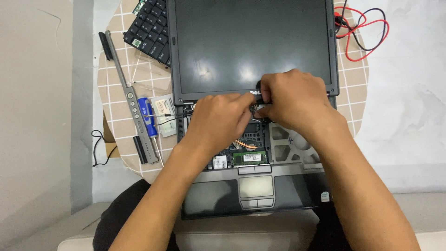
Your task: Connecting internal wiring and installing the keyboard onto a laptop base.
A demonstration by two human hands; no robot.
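Both hands meet at the hinge edge of the opened laptop (223, 195). Left hand (218, 123) has fingers curled, pinching toward a small part I cannot make out. Right hand (292, 100) is closed over that same spot. Below the grip lies a green memory card (250, 158) with a white label; left of it, a blue screwdriver (147, 116) on the table (116, 100).
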